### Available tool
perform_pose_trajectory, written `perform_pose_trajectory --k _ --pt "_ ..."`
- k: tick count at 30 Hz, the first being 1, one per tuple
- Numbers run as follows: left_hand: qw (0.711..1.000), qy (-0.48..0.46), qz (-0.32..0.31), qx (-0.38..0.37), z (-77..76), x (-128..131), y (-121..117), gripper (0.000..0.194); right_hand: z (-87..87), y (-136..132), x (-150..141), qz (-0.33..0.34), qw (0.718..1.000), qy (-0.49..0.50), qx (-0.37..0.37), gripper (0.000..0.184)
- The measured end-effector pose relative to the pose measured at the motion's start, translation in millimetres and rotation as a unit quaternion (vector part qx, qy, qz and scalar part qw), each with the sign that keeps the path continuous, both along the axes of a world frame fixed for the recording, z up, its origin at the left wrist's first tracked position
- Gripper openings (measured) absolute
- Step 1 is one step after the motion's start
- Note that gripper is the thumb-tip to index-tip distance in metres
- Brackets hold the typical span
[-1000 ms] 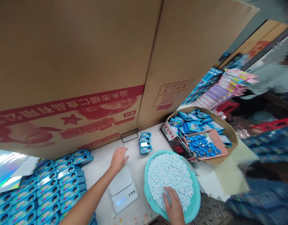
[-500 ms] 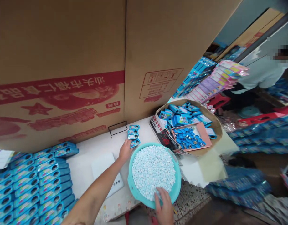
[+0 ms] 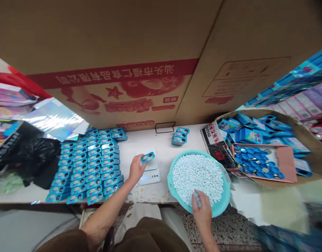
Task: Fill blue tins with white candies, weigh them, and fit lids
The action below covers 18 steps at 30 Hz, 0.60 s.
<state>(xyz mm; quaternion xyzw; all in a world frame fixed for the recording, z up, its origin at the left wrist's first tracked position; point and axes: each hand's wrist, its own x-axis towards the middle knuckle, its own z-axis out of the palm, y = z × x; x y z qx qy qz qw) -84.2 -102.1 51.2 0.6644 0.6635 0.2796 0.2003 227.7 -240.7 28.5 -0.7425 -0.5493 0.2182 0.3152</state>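
My left hand [image 3: 137, 168] is closed around one small blue box [image 3: 148, 157] with a dark round hole in its top, holding it over a white digital scale [image 3: 149, 177]. My right hand [image 3: 202, 207] dips into the near side of a turquoise basin [image 3: 227, 199] filled with small white tablets [image 3: 200, 175]. Its fingers curl in with some tablets between thumb and fingertips. Behind the scale, a short stack of the same blue boxes [image 3: 180, 137] stands on the white table [image 3: 140, 141].
Rows of blue boxes [image 3: 95, 164] stand at left, beside a black plastic bag [image 3: 37, 150]. On the right, a cut-down carton [image 3: 318, 157] holds jumbled blue boxes and a pink tray [image 3: 287, 161] of blue caps. A tall cardboard wall [image 3: 111, 38] closes off the back.
My left hand has taken a blue box from the short stack and carried it left, over the scale. My right hand stays in the tablets. The view has swung left.
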Motion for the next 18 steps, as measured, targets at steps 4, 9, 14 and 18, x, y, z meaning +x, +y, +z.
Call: perform_pose_trajectory --k 4,9,14,18 --pt "0.999 -0.014 0.025 -0.016 -18.2 -17.5 -7.9 0.031 3.2 -1.3 -6.7 0.017 1.000 -0.009 0.009 0.036" --pt "0.998 -0.030 0.034 -0.049 -23.3 -22.7 -3.2 0.051 10.4 -7.3 -17.1 0.029 0.999 -0.015 0.004 0.034" --pt "0.999 -0.012 0.037 -0.029 -7.8 -34.9 -29.6 0.072 10.3 -14.4 -21.0 0.028 0.999 -0.020 0.013 0.037" --pt "0.998 0.000 0.058 -0.016 6.0 -41.3 -81.0 0.057 -0.1 -14.8 -13.5 0.062 0.997 -0.043 0.026 0.038"
